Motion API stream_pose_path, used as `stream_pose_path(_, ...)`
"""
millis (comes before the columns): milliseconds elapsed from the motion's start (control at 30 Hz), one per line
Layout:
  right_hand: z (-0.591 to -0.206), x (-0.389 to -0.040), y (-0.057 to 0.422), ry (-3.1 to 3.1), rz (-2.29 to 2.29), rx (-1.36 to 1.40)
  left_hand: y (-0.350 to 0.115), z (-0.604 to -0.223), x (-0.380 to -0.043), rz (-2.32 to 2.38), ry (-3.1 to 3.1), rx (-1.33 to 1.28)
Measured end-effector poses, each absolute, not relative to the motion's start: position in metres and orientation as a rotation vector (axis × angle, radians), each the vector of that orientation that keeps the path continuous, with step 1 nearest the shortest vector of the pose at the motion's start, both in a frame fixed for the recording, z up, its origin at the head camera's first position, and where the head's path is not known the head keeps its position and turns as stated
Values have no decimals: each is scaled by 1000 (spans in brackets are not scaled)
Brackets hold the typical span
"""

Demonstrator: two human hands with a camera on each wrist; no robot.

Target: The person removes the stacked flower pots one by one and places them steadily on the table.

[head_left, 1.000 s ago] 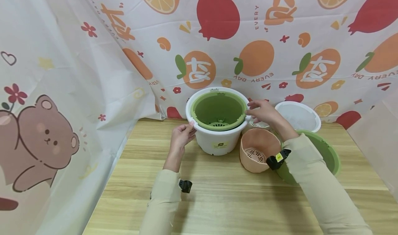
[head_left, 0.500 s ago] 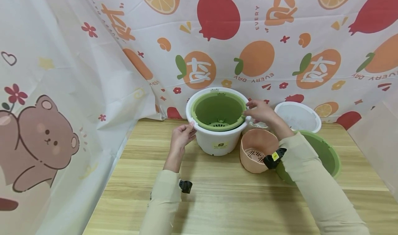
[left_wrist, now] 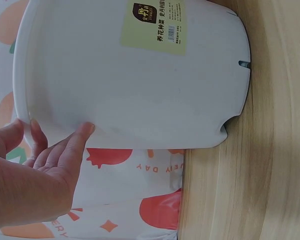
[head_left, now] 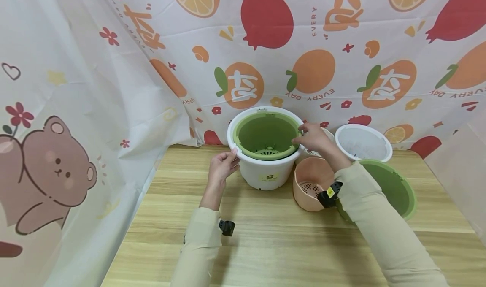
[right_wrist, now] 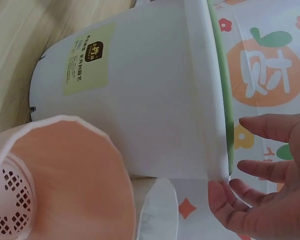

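Observation:
A white flower pot [head_left: 262,175] with a yellow-green label stands near the back curtain. Nested inside it is a green pot [head_left: 267,133] with a slotted bottom. At the white pot's left rim my left hand [head_left: 222,165] pinches the edge, thumb on top. In the left wrist view, a fingertip of the left hand [left_wrist: 50,165] also rests on the pot's outer wall. My right hand [head_left: 315,137] reaches over the right rim, fingers spread and loosely bent by the green pot's edge. Whether they touch the green rim is hard to tell.
Just right of the white pot stands a peach pot [head_left: 303,196] with a perforated bottom. Behind it, a smaller white pot [right_wrist: 160,210] is partly hidden. A larger green pot [head_left: 395,183] and a round white pot [head_left: 364,141] stand farther right on the wooden table [head_left: 265,253].
My right hand has shifted slightly left, its fingertips now farther over the green pot's rim. The left hand and the pots have stayed in place.

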State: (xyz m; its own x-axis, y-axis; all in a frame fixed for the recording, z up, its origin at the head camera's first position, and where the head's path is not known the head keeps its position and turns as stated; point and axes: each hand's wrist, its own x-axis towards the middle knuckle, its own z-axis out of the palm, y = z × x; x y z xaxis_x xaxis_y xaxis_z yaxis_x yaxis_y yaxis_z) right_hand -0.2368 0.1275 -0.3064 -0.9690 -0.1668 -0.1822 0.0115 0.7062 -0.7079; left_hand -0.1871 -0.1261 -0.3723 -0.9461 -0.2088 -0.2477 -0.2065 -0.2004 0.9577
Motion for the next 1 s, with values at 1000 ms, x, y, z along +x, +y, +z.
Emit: stream_pose_path(1000,-314,-233,102,2849,-1003,64,-125,-372,-187,-2397,-1948,506)
